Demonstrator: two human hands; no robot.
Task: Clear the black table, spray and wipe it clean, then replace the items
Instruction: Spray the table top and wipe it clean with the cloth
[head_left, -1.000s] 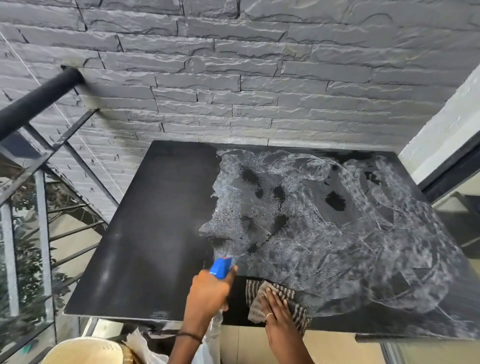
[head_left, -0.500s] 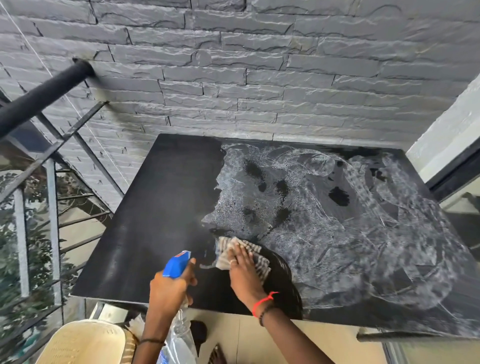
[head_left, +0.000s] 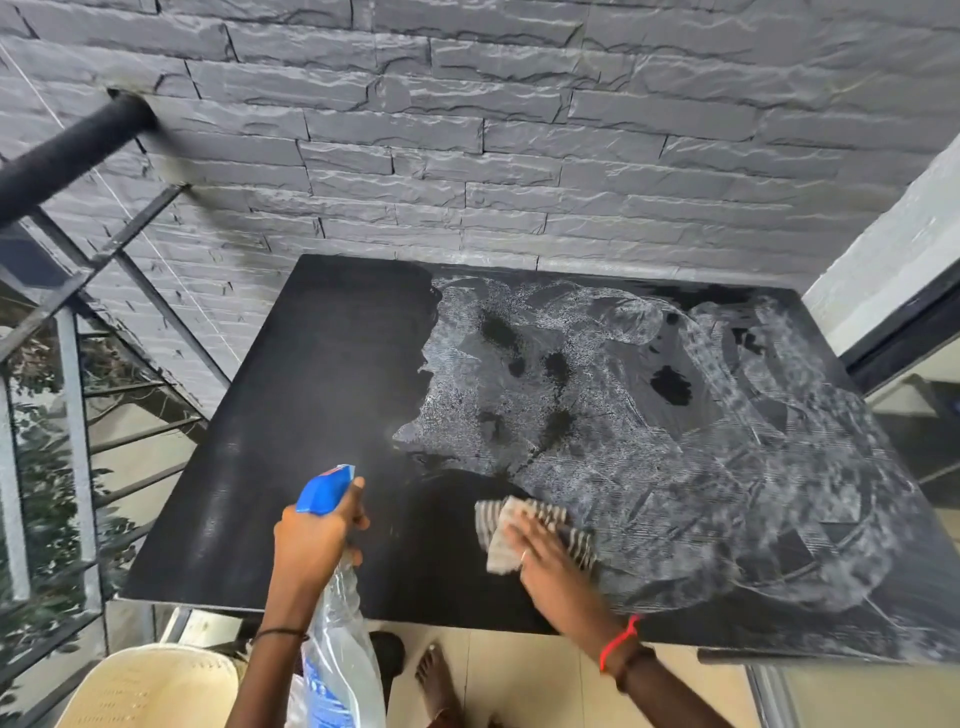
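The left hand (head_left: 311, 540) is wrapped round the neck of a spray bottle (head_left: 337, 649), held over the desk's (head_left: 311, 389) near edge. The right hand (head_left: 550, 566) lies flat, fingers straight, on a striped cloth (head_left: 501, 525) close to that edge. White smears (head_left: 649, 441) cover the desk's right half.

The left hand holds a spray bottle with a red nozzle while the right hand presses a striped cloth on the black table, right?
Not quite: the head view shows the nozzle of the spray bottle is blue, not red. The left hand does hold it, while the right hand presses the striped cloth on the black table.
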